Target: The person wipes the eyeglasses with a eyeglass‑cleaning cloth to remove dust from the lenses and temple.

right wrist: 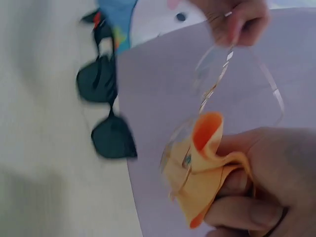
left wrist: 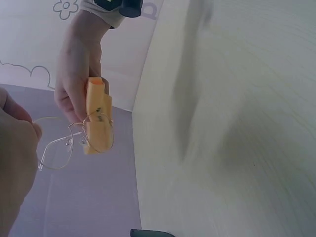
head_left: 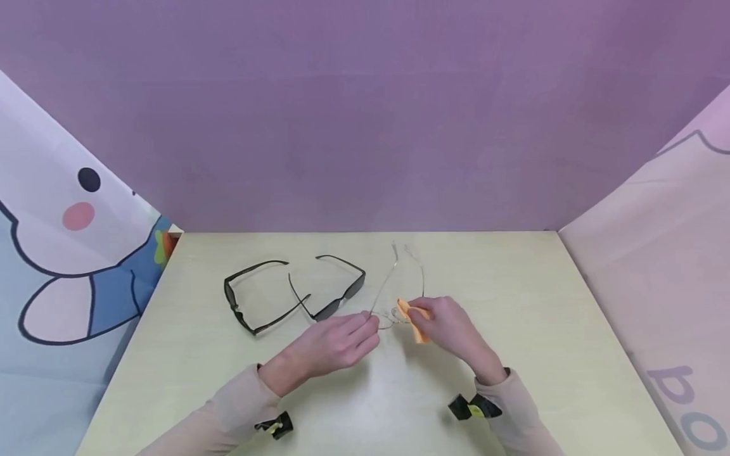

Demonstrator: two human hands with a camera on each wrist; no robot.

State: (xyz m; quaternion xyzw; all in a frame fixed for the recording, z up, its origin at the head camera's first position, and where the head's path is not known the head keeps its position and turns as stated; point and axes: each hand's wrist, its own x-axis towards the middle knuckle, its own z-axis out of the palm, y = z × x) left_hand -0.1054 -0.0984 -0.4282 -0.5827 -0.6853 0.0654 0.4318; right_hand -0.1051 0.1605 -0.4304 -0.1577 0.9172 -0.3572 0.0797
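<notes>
Thin metal-framed eyeglasses [right wrist: 212,92] are held up above the table, clear lenses in a gold rim. My left hand [head_left: 342,342] pinches them at one end of the frame, as the right wrist view also shows. An orange cloth [head_left: 418,327] is gripped in my right hand [head_left: 452,326], folded between thumb and fingers. In the left wrist view the cloth [left wrist: 97,106] lies behind the round lens farther from my left hand. The right wrist view shows it around that lens, partly covering it. Both temples point away toward the back of the table.
Left of my hands, dark-lensed sunglasses [head_left: 329,310] lie on the pale table [head_left: 570,354] with temples unfolded. Farther left is another black-framed pair [head_left: 255,330], its temple crossing the first pair's. A purple backdrop [head_left: 365,126] stands behind the table, with printed cloth panels on both sides.
</notes>
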